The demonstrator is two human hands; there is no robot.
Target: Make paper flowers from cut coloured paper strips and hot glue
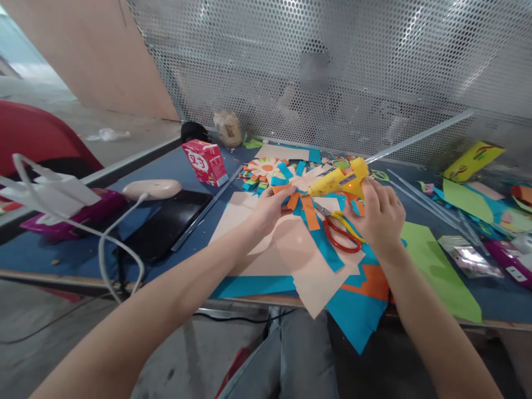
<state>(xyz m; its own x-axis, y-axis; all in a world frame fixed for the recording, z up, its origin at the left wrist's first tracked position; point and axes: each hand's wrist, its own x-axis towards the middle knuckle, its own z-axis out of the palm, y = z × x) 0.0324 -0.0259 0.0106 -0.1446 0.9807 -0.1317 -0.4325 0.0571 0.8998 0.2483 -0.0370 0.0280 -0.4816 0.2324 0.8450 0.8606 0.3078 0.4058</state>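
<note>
My left hand (274, 209) pinches the left edge of a paper flower (310, 217) made of orange, blue and pale strips. In my right hand (380, 213) is a yellow hot glue gun (338, 180), its nozzle pointing left and down at the flower's middle. A long clear glue stick (419, 136) juts from the back of the gun. Below the gun lie scissors (343, 235) with red and yellow handles, on sheets of pale paper (253, 244) and blue paper (353, 318). Another paper flower (264, 168) with a pale top lies just behind my left hand.
A pink box (205, 162), black phone (170, 224), white power bank (152, 189) and cabled plugs (70, 194) stand at left. Green paper (436, 271), loose glue sticks (424, 197) and a yellow box (474, 160) are at right. A perforated metal panel (257, 66) closes the back.
</note>
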